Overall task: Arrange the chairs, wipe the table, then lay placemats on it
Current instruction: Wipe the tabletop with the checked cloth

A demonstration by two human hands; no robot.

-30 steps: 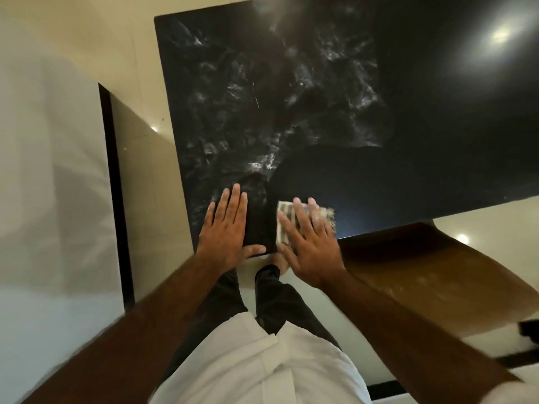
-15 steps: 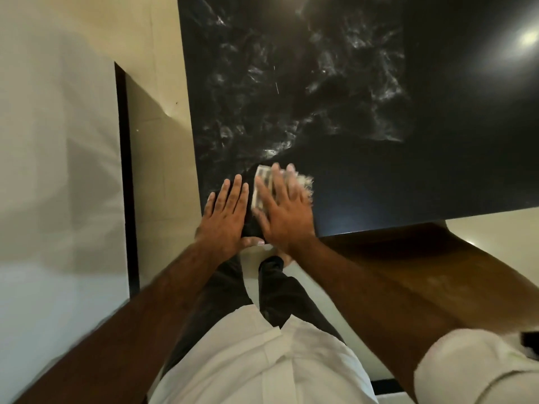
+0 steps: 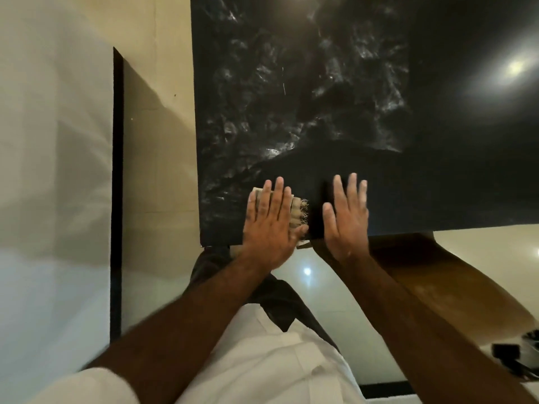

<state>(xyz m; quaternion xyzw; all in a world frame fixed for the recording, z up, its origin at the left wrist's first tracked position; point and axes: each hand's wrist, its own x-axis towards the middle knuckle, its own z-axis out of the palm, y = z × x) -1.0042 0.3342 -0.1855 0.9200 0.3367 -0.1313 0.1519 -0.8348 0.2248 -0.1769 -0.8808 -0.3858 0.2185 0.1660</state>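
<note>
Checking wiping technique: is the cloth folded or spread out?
Folded. The cloth is a compact pad, barely wider than the flat left hand pressing it on the table; stacked edges show at its fringed side.

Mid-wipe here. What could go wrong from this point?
1. The cloth under the left hand sits at the near edge of the table, seemingly overhanging; a pull back may drag it off.
2. The right hand lies flat on the glossy surface and may leave prints.
3. Pale smears farther up could get missed.

Glossy cream floor tiles (image 3: 163, 170) beneath you, pale wall (image 3: 52, 141) on your left, black strip (image 3: 117, 170) along it, your white shirt (image 3: 262, 360), dark trousers (image 3: 280, 301).
</note>
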